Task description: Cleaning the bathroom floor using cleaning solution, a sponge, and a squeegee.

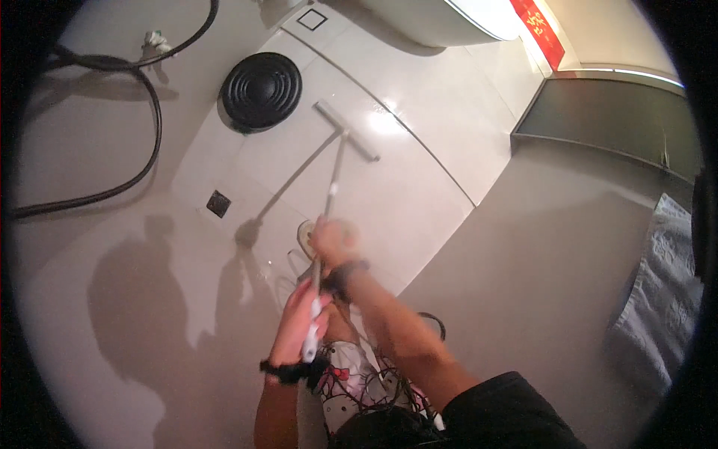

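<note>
A floor squeegee [337,168] stands out in front of me, its long straight head on the pale tiled floor [415,207]. Around the white grip at the near end of its handle is my left hand [300,320]. Farther up the pole, my right hand [335,241] is closed on the shaft, somewhat blurred. Both wrists wear black bands. Partly hidden behind my right hand, a slipper [306,236] shows on the floor. The squeegee's shadow falls to the left of the pole.
A round black ribbed object [261,91] lies left of the squeegee head. Nearer is a dark square floor drain [219,204]. A black hose [157,118] loops at the left. A white toilet-like fixture [432,22] stands at the top; a grey patterned towel [656,280] hangs right.
</note>
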Motion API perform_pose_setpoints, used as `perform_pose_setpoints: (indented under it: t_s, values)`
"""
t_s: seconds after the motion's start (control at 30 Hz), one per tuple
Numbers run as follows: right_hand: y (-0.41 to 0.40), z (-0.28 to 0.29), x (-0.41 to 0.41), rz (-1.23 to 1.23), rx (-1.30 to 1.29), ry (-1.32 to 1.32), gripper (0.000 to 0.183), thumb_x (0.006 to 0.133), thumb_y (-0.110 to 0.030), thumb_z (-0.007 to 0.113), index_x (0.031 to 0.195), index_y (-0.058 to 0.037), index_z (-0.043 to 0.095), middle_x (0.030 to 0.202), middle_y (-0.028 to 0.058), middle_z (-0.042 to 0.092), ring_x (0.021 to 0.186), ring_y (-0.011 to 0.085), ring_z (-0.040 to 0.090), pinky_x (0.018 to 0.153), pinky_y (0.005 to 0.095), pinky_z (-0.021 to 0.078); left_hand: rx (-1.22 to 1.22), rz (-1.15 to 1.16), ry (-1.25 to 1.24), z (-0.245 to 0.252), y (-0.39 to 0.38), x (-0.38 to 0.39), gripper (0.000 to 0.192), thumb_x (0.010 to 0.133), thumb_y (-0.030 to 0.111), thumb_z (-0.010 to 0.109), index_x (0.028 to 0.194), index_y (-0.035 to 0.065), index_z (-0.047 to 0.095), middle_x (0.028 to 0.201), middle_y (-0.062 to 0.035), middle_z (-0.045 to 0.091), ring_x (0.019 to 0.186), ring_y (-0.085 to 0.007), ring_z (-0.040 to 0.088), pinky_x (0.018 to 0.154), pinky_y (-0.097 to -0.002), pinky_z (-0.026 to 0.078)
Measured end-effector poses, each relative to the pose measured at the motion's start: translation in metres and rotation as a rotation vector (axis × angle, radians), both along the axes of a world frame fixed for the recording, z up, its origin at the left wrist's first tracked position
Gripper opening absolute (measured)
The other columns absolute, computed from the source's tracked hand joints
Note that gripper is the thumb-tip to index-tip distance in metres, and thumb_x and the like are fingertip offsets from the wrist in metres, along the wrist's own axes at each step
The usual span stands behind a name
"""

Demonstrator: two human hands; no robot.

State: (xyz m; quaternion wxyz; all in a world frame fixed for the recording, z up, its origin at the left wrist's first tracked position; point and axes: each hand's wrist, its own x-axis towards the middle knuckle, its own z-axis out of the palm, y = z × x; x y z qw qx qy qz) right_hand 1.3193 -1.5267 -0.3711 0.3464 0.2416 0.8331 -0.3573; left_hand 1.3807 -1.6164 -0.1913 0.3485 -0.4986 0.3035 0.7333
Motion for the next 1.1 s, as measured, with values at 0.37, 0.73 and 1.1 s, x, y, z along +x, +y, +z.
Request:
perform_pose_setpoints:
  t_s: [0.37,0.73,1.1]
  values:
    - [0.059,-0.109,-0.059,0.173,0.148,0.062,0.051,0.1,-0.038,0.036,0.09,0.0062,0.061,0.085,0.0299,0.065,0.083,0.0479,0.063,0.074,0.0515,0.0524,-0.024,-0.017,0.166,-0.088,0.043,-0.013,0.028,0.098,0.034,0.049,0.117,0.0135,0.055,0.081,0.0037,0.052,0.053,-0.0074,0.046,0.042,-0.0227,0.035]
    - [-0.089,0.035,0.131,-0.07,-0.169,-0.361,0.043,0.097,-0.034,0.042,0.107,0.0078,0.049,0.095,0.0321,0.064,0.091,0.0498,0.061,0.081,0.054,0.0489,-0.177,0.061,-0.296,0.06,-0.031,0.096,0.022,0.099,0.031,0.046,0.11,0.0119,0.049,0.075,0.0018,0.044,0.043,-0.0068,0.035,0.032,-0.0233,0.029]
    - [0.022,0.044,0.002,0.419,0.078,-0.11,0.065,0.092,-0.013,0.044,0.141,0.0159,0.014,0.087,0.0256,0.067,0.085,0.0366,0.068,0.072,0.0463,0.0545,0.235,0.157,-0.199,-0.028,0.038,0.064,0.039,0.098,0.051,0.044,0.076,0.0186,0.047,0.049,0.0063,0.038,0.033,-0.0075,0.032,0.031,-0.023,0.03]
